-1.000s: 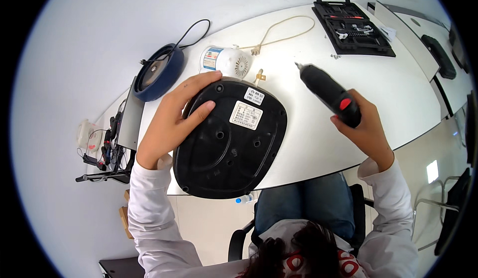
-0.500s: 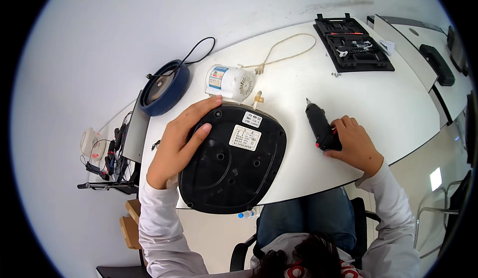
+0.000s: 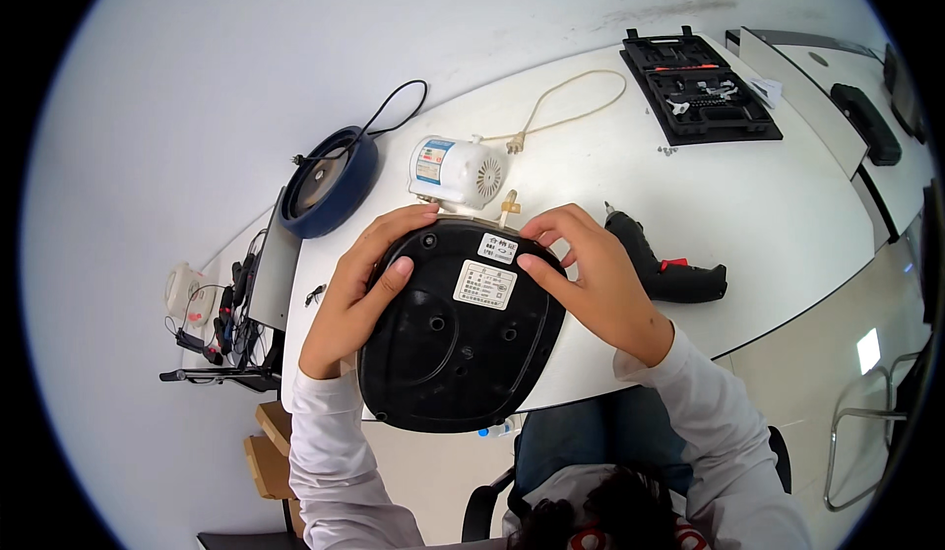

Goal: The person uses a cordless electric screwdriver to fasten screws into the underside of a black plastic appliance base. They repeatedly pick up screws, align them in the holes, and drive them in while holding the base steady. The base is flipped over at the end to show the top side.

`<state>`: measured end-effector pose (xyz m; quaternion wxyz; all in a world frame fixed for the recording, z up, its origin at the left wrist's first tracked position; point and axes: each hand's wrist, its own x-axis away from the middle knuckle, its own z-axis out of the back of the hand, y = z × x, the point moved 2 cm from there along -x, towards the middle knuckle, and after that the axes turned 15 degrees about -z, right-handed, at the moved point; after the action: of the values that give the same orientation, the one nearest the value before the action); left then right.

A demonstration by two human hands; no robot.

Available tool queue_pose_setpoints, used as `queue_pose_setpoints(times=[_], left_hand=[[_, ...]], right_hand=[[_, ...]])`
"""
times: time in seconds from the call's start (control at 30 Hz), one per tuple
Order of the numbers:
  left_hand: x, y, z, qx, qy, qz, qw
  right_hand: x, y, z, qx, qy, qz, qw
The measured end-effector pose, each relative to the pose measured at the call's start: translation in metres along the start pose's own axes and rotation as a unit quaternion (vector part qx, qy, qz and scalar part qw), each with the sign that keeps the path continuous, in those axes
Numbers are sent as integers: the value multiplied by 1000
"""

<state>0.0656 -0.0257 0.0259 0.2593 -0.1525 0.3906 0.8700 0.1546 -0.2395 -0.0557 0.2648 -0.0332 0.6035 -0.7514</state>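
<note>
A black appliance base [image 3: 443,373] with rounded corners is tilted up at the table's front edge, its underside showing two white labels and several screw holes. My left hand [image 3: 354,289] grips its upper left edge, thumb on the underside and fingers over the rim. My right hand [image 3: 610,284] is closed on the upper right edge, with its thumb beside the labels. Just beyond the base lies a white fan-like motor housing [image 3: 456,171] with a vented end. A black cordless screwdriver [image 3: 638,255] with a red trigger lies on the table, right of my right hand.
At the back left stands a dark blue round part [image 3: 330,217] with a black cord. A pale power cord [image 3: 581,115] loops behind the housing. An open black tool case [image 3: 709,107] sits at the back right, with small screws [image 3: 668,150] near it.
My right hand has let go of the cordless screwdriver and moved left onto the base's edge. The screwdriver now lies turned on the table. The base sits slightly lower in view.
</note>
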Motion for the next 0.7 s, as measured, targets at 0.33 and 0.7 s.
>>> queue_pose_setpoints(times=[0.33, 0.7], left_hand=[[1, -4, -3, 68, 43, 6, 997], [4, -11, 0, 102, 43, -4, 994]], right_hand=[[-9, 4, -3, 22, -66, 33, 997], [-32, 12, -15, -49, -133, -20, 990]])
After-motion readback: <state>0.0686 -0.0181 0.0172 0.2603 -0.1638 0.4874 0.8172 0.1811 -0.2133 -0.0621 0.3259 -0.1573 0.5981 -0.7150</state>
